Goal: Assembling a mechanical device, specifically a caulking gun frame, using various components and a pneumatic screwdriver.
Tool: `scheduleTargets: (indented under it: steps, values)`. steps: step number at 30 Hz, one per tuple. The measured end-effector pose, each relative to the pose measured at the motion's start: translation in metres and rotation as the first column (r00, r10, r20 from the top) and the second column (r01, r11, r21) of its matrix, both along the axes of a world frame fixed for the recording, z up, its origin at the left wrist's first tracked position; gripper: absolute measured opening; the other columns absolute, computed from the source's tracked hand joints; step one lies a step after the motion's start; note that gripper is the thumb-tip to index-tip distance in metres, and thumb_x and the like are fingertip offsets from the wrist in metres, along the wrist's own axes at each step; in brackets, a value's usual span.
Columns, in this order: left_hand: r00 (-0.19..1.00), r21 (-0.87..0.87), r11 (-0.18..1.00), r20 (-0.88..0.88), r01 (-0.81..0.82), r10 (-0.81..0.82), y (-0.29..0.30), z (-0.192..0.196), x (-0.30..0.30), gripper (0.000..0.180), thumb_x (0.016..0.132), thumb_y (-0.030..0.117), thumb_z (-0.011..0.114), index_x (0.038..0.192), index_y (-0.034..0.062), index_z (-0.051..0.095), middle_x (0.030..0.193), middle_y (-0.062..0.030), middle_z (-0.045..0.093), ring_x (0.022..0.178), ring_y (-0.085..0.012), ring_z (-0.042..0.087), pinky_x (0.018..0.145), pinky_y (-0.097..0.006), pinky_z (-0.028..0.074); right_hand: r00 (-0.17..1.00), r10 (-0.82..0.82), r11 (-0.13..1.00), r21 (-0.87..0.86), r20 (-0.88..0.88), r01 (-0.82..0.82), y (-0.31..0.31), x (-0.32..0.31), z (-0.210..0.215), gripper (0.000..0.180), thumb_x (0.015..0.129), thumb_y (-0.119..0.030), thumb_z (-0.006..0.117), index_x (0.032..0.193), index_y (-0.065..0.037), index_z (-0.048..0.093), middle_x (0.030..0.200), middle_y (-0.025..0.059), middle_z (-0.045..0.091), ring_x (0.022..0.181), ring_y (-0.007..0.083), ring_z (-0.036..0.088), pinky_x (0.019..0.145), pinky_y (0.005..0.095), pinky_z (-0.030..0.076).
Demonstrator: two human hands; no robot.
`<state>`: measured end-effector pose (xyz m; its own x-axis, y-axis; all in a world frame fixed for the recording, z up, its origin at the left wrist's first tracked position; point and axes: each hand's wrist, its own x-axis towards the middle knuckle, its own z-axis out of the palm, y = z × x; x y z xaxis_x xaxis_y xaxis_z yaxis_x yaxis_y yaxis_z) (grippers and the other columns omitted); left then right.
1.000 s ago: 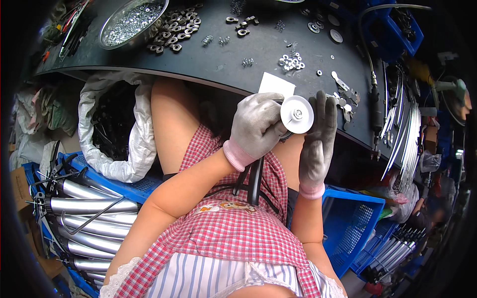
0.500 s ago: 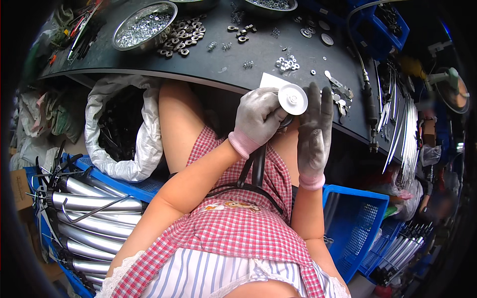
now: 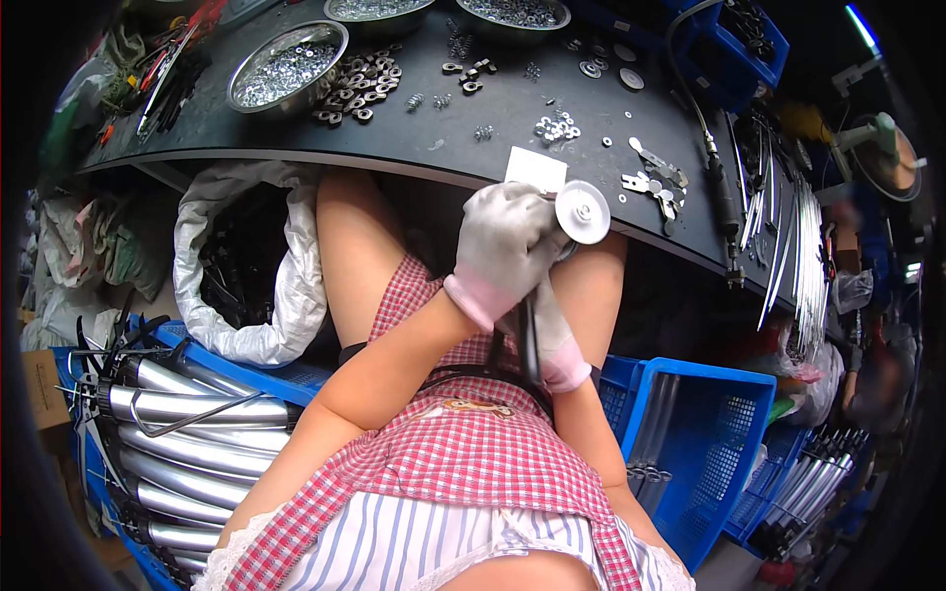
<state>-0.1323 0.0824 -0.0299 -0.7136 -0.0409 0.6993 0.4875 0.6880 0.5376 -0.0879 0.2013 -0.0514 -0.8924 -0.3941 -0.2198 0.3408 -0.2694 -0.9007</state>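
Observation:
My left hand (image 3: 505, 236), in a grey glove with a pink cuff, is closed on a part topped by a round whitish disc (image 3: 583, 212) with a small raised centre. Dark material shows just under the disc. My right hand (image 3: 554, 320), gloved the same way, is tucked behind and below the left one, and its fingers are hidden. A black bar-like piece (image 3: 527, 340) runs down from between the hands toward my lap. Beyond my left hand a white card (image 3: 536, 169) lies at the bench edge.
On the dark bench (image 3: 394, 128) are metal bowls of small hardware (image 3: 288, 67), dark metal links (image 3: 365, 84), small white rings (image 3: 557, 128) and flat metal pieces (image 3: 655, 182). A white sack (image 3: 256, 340) stands below. Blue crates hold silver tubes (image 3: 187, 406) at left and clear tubes (image 3: 655, 424) at right.
My right hand, open and upright beside the disc before, has moved left and down behind my left hand. The left hand and disc have shifted only slightly.

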Motion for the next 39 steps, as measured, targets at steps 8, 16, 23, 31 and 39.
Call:
scheduleTargets:
  steps: [8, 16, 23, 31, 39]
  values:
    - [0.864, 0.122, 0.861, 0.043, 0.494, -0.502, 0.008, 0.002, 0.015, 0.059, 0.08, 0.043, 0.068, 0.125, 0.0061, 0.057, 0.113, -0.015, 0.058, 0.11, -0.0325, 0.054, 0.093, -0.043, 0.045, 0.844, 0.168, 0.495, 0.784, -0.51, 0.375, 0.173, 0.036, 0.01, 0.043, 0.084, -0.018, 0.072, 0.124, -0.006, 0.058, 0.11, 0.0094, 0.063, 0.111, 0.0236, 0.056, 0.108, 0.0389, 0.033]
    - [0.469, 0.202, 0.541, 0.316, 0.816, -0.825, 0.0, 0.04, 0.04, 0.024, 0.088, 0.024, 0.059, 0.08, 0.0029, 0.064, 0.062, -0.0096, 0.062, 0.052, -0.0233, 0.06, 0.05, -0.032, 0.047, 0.79, -0.317, 0.944, -0.089, -0.525, 0.319, 0.311, 0.026, 0.118, 0.081, 0.081, -0.059, 0.069, 0.126, 0.005, 0.049, 0.099, 0.0128, 0.065, 0.08, 0.0164, 0.066, 0.061, 0.0224, 0.051]
    - [0.656, 0.204, 0.737, 0.348, 0.645, -0.67, 0.044, 0.035, 0.057, 0.009, 0.086, 0.007, 0.059, 0.079, 0.0021, 0.064, 0.062, -0.0126, 0.061, 0.054, -0.0292, 0.06, 0.051, -0.036, 0.046, 0.54, -0.504, 0.219, 0.505, -0.674, 0.835, 0.282, -0.012, 0.089, 0.063, 0.081, -0.061, 0.067, 0.095, 0.0, 0.065, 0.074, 0.003, 0.063, 0.062, 0.0061, 0.055, 0.056, 0.0236, 0.043]
    - [0.65, 0.465, 0.77, 0.429, 0.437, -0.627, 0.033, 0.028, 0.049, 0.034, 0.097, 0.016, 0.047, 0.068, -0.0004, 0.058, 0.056, -0.0008, 0.052, 0.05, -0.0054, 0.043, 0.048, -0.023, 0.033, 0.432, -0.484, 0.188, 0.392, -0.761, 0.9, 0.226, -0.024, 0.086, 0.029, 0.085, -0.027, 0.069, 0.094, 0.001, 0.066, 0.069, -0.0002, 0.059, 0.065, 0.0059, 0.051, 0.061, 0.0257, 0.045]
    - [0.571, 0.535, 0.714, 0.442, 0.451, -0.692, 0.067, 0.03, 0.037, 0.026, 0.095, 0.013, 0.048, 0.077, -0.0007, 0.06, 0.066, -0.007, 0.057, 0.056, -0.0137, 0.052, 0.055, -0.028, 0.042, 0.656, -0.319, 0.312, 0.577, -0.684, 0.754, 0.154, 0.006, 0.075, 0.032, 0.074, -0.032, 0.078, 0.065, -0.005, 0.063, 0.053, 0.0068, 0.059, 0.048, 0.0226, 0.062, 0.049, 0.0335, 0.048]
